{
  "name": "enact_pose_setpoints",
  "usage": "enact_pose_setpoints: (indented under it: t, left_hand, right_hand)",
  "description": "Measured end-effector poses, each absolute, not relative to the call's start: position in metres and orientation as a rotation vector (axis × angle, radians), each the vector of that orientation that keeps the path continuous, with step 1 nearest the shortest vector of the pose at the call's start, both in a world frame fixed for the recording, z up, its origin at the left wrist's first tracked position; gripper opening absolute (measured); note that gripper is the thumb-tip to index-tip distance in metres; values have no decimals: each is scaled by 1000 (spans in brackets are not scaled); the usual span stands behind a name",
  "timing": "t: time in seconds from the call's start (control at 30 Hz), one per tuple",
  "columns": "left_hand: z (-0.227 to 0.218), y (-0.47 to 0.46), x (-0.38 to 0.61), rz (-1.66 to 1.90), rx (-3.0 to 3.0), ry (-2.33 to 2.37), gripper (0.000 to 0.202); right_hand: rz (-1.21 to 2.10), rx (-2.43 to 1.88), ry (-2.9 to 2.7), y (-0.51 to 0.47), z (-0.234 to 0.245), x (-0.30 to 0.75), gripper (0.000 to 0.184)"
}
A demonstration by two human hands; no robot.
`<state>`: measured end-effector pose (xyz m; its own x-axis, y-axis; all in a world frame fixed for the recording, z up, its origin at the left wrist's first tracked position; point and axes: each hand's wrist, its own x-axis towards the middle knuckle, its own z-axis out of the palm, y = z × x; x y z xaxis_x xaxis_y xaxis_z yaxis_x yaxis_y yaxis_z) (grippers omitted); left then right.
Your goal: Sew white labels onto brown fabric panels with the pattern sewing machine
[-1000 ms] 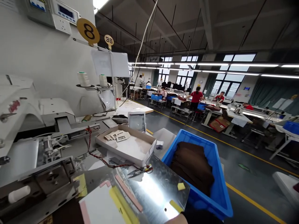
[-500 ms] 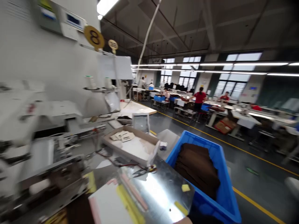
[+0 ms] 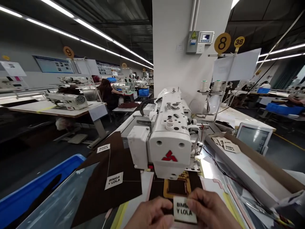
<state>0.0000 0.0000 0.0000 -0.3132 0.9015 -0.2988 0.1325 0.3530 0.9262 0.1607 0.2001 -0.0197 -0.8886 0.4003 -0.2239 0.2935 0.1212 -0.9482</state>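
Note:
Pinched at its right side by my right hand [image 3: 207, 205] is a white label [image 3: 182, 211] with black lettering "BIMBA Y LOLA". My left hand [image 3: 152, 213] is closed with curled fingers, its fingertips at the label's left edge. Just beyond the label lies a yellow-brown frame [image 3: 168, 189] with a rectangular opening, over dark brown fabric. A white sewing machine head [image 3: 172, 140] with a red emblem stands behind the frame. To the left, a brown fabric piece [image 3: 128, 187] bears two similar labels, one of them the near label [image 3: 114, 180].
An open cardboard box [image 3: 252, 171] with several loose labels [image 3: 228, 147] stands at right, scissors [image 3: 257, 206] beside it. A small screen [image 3: 254, 136] is behind. A blue bin [image 3: 45, 178] sits at lower left. A person [image 3: 108, 92] sits at another station.
My view has swung left from the blue bin of brown fabric to the sewing machine. Both hands are now in front of me with a label; earlier only part of an arm showed.

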Motion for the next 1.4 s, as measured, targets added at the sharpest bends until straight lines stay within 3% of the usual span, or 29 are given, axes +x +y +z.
enact_pose_setpoints:
  t: [0.07, 0.2, 0.4, 0.73, 0.93, 1.17, 1.27, 1.4]
  left_hand:
    - [2, -2, -11, 1003, 1214, 1959, 27]
    - [11, -4, -34, 930, 1941, 2195, 30]
    - [16, 4, -39, 714, 2307, 2233, 23]
    - [5, 9, -40, 507, 2370, 2207, 31]
    - [10, 13, -40, 267, 2352, 2116, 51]
    - [17, 19, -35, 268, 2209, 2115, 59]
    - [19, 21, -32, 216, 2170, 2125, 61]
    - [19, 19, -31, 203, 2150, 2118, 60]
  right_hand:
    - [1869, -792, -2313, 215, -17, 145, 45]
    - [1780, -874, -2396, 234, -20, 114, 28]
    - [1680, -796, -2512, 226, -10, 98, 17]
    - [1403, -744, -2610, 219, -7, 100, 23]
    - [1283, -668, -2667, 220, -11, 101, 24]
    - [1070, -616, -2699, 217, -14, 102, 17]
    - [812, -503, -2681, 211, -24, 115, 20]
    - [296, -47, -2568, 203, -39, 134, 23]
